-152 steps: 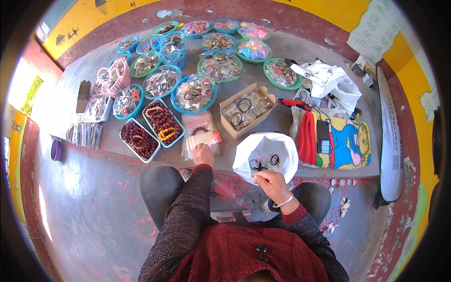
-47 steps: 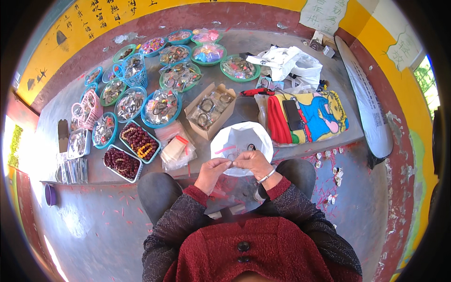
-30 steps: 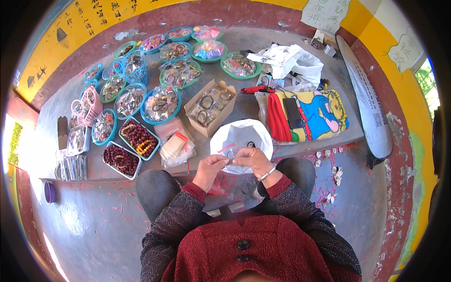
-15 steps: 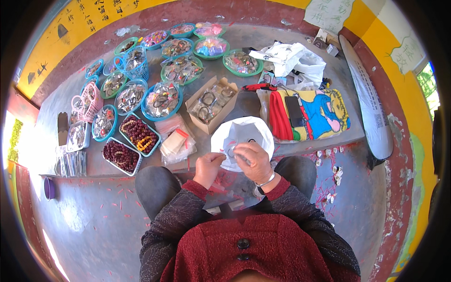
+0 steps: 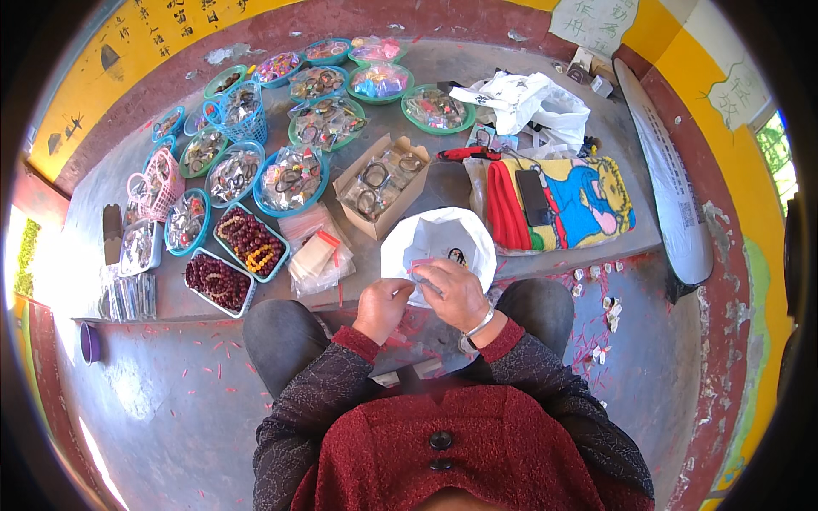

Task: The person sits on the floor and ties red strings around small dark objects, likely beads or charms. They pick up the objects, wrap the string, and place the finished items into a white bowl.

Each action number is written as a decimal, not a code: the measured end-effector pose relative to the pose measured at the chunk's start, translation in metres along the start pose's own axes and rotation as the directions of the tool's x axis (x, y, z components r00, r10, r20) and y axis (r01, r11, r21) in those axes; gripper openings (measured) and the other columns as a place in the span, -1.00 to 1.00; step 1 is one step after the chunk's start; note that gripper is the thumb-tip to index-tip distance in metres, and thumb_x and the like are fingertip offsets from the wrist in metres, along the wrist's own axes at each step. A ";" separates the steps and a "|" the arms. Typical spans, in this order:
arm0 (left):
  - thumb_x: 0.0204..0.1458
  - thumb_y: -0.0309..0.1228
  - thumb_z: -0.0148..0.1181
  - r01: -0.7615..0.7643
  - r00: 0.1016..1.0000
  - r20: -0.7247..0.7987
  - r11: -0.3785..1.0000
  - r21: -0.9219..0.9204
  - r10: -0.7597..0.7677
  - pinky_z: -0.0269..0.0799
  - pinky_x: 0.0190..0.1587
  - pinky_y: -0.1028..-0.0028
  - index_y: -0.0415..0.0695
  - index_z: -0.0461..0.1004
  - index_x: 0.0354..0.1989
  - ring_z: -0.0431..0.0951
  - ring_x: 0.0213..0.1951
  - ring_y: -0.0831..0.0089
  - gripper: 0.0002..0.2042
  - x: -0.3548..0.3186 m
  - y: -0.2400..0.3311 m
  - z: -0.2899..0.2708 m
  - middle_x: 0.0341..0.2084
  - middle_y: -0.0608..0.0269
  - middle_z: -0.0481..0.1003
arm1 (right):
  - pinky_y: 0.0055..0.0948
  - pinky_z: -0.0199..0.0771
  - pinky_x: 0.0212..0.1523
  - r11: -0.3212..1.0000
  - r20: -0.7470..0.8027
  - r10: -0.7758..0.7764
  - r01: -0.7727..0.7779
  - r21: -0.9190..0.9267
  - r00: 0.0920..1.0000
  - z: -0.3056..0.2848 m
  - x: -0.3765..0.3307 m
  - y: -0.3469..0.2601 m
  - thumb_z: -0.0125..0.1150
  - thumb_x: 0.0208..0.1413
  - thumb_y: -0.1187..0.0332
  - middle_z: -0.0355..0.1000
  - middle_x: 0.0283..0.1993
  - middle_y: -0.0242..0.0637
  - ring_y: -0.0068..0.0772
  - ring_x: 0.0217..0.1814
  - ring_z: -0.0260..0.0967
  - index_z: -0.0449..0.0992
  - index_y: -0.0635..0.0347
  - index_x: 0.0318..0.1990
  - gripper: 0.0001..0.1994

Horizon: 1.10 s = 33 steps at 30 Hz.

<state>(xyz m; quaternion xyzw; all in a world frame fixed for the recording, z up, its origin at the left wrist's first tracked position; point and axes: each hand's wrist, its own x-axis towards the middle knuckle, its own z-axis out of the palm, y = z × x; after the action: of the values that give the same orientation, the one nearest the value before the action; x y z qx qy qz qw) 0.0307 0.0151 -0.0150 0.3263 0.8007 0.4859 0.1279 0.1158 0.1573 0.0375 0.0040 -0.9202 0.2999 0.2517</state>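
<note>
My left hand [image 5: 383, 308] and my right hand [image 5: 455, 294] are close together over the near rim of a white round container [image 5: 481, 238]. The fingers of the left are pinched, and whatever may be in them is too small to make out. Between my right thumb and fingers is what looks like a small clear plastic bag [image 5: 417, 265] with a pinkish edge, partly covered by the fingers. A small dark item [image 5: 457, 255] lies inside the container, beyond my right fingers. A silver bangle circles my right wrist.
An open cardboard box [image 5: 383, 187] of bagged bracelets stands behind the container. Left are flat clear bags [image 5: 319, 262], trays of dark red beads [image 5: 247, 238] and several baskets of packaged trinkets. Right, a phone [image 5: 534, 200] lies on a colourful folded towel [image 5: 588, 204].
My right hand has shifted slightly down and left, with its fingers curled in more. The ring-shaped thing seen at its fingertips is now mostly covered. My left hand has moved slightly right.
</note>
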 end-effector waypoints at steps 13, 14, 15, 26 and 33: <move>-0.15 -0.48 0.14 -0.230 0.946 -0.160 0.933 0.277 0.281 0.39 -0.29 0.34 -0.15 0.48 -0.49 0.49 -0.38 0.22 -0.95 0.005 0.003 -0.011 -0.51 0.15 0.50 | -0.52 0.34 -0.48 0.931 -0.141 0.250 -0.198 0.306 0.958 -0.011 0.000 0.000 0.20 -0.22 0.57 0.41 -0.26 -0.25 -0.40 -0.43 0.36 0.50 0.16 -0.28 -0.75; -0.16 -0.49 0.14 -0.293 0.921 -0.162 0.904 0.311 0.354 0.39 -0.28 0.35 -0.15 0.47 -0.48 0.49 -0.38 0.23 -0.95 0.007 0.004 -0.013 -0.50 0.17 0.50 | -0.57 0.32 -0.48 0.935 -0.143 0.249 -0.199 0.292 0.958 -0.012 0.003 0.003 0.20 -0.23 0.57 0.39 -0.23 -0.27 -0.49 -0.44 0.32 0.49 0.15 -0.24 -0.71; -0.17 -0.51 0.14 -0.353 0.891 -0.161 0.870 0.346 0.425 0.40 -0.27 0.36 -0.15 0.46 -0.48 0.49 -0.38 0.25 -0.95 0.008 0.004 -0.015 -0.50 0.18 0.50 | -0.55 0.34 -0.47 0.930 -0.110 0.265 -0.223 0.292 0.958 -0.014 0.004 0.001 0.20 -0.23 0.57 0.39 -0.22 -0.27 -0.45 -0.43 0.34 0.48 0.15 -0.23 -0.70; -0.23 -0.55 0.15 -0.456 0.792 -0.156 0.742 0.491 0.590 0.42 -0.27 0.40 -0.15 0.45 -0.44 0.49 -0.30 0.32 -0.88 0.008 0.017 -0.023 -0.44 0.27 0.49 | -0.39 0.41 -0.34 0.999 -0.029 -0.010 0.011 0.050 1.000 -0.008 0.003 -0.001 0.19 -0.20 0.57 0.35 -0.24 -0.32 -0.26 -0.28 0.40 0.44 0.14 -0.29 -0.76; -0.13 -0.52 0.13 -0.298 0.954 -0.018 0.950 0.091 0.300 0.41 -0.30 0.39 -0.19 0.50 -0.42 0.50 -0.36 0.25 -0.92 0.009 -0.002 -0.015 -0.48 0.14 0.50 | -0.48 0.38 -0.43 0.934 0.094 0.200 -0.219 0.284 0.975 0.003 -0.006 0.022 0.14 -0.03 0.46 0.42 -0.47 -0.31 -0.34 -0.45 0.40 0.50 0.18 -0.35 -0.93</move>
<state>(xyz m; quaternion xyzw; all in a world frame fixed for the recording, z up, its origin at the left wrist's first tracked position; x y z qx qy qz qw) 0.0153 0.0096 -0.0086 0.4414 0.7643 0.4695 0.0259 0.1166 0.1728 0.0205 -0.0474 -0.8685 0.4574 0.1853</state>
